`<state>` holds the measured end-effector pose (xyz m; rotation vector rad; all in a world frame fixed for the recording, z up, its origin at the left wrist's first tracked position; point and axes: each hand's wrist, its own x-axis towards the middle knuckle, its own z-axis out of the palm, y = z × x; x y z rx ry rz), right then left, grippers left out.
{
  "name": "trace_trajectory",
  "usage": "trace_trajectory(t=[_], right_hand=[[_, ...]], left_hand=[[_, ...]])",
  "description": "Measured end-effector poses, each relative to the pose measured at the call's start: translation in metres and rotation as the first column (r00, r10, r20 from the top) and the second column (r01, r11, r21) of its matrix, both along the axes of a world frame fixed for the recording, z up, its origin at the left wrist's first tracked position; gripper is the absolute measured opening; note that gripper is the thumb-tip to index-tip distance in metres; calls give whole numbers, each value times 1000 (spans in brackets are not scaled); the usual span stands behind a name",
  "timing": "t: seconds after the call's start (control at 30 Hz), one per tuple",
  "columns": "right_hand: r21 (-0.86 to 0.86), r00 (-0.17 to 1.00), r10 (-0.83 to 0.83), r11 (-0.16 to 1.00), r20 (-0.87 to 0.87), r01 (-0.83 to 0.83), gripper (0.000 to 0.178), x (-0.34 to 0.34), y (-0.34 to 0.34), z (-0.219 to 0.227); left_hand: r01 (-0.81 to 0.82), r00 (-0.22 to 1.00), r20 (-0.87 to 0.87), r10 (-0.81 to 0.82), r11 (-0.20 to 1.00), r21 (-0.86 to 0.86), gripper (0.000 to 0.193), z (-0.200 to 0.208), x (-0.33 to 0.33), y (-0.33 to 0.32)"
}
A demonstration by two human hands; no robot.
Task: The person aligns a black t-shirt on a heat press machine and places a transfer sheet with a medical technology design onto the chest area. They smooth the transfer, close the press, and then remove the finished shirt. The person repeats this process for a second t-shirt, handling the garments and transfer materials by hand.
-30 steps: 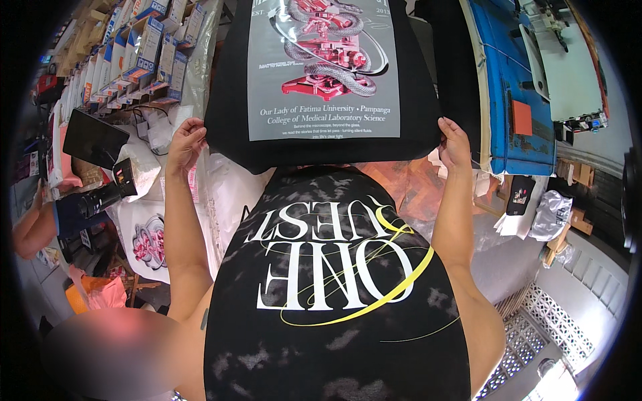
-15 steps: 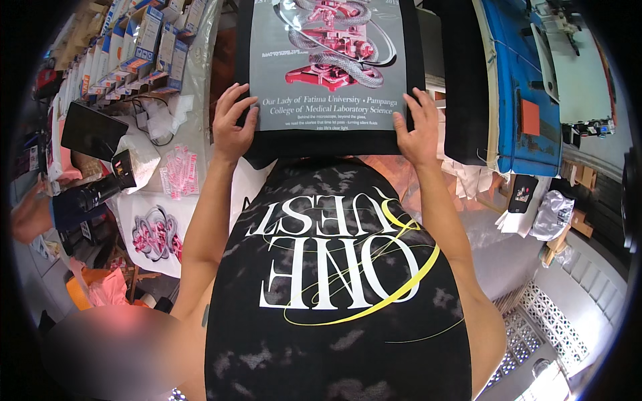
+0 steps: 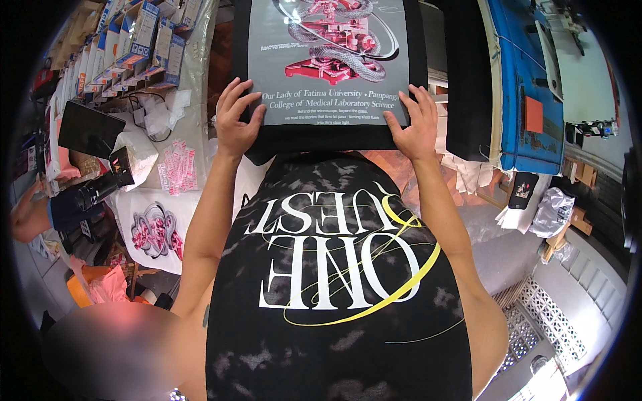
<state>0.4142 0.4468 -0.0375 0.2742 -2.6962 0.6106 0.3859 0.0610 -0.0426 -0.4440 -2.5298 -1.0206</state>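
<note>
A grey print sheet [image 3: 267, 60] with a red microscope and a coiled snake lies on black fabric [image 3: 321, 139] in front of me. Its surface is glossy. My left hand [image 3: 237, 120] rests at the sheet's near left corner, fingers spread, thumb on the edge. At the near right corner lies my right hand [image 3: 416, 125], fingers apart and its thumb over the sheet's border. Both hands press on the sheet and the fabric beside it without wrapping round anything.
To the left stand several cardboard boxes [image 3: 140, 40], a dark screen [image 3: 91, 129] and a white sheet with a similar print [image 3: 155, 230]. A blue machine [image 3: 521, 87] is at the right. Another person's arm [image 3: 32, 217] reaches in at the far left.
The sheet sits slightly higher in view. My right thumb has slid inward over its near right corner, and my left hand has shifted a little to the right.
</note>
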Motion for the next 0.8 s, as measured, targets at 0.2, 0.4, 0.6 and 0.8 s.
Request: trace_trajectory(t=[0.2, 0.4, 0.6, 0.8], right_hand=[[-9, 1000, -2, 1000, -8, 2, 46, 0, 0, 0], [-182, 972, -228, 955, 52, 234, 39, -15, 17, -2], [-607, 576, 320, -4, 752, 795, 37, -31, 69, -29], [-767, 775, 164, -121, 611, 630, 19, -3, 111, -19]], left_hand=[[7, 1000, -13, -7, 1000, -16, 24, 0, -1, 0], [-41, 995, 98, 26, 987, 157, 23, 1, -23, -15], [-745, 214, 948, -235, 589, 314, 53, 10, -42, -29], [-530, 589, 631, -504, 349, 773, 29, -43, -6, -126]])
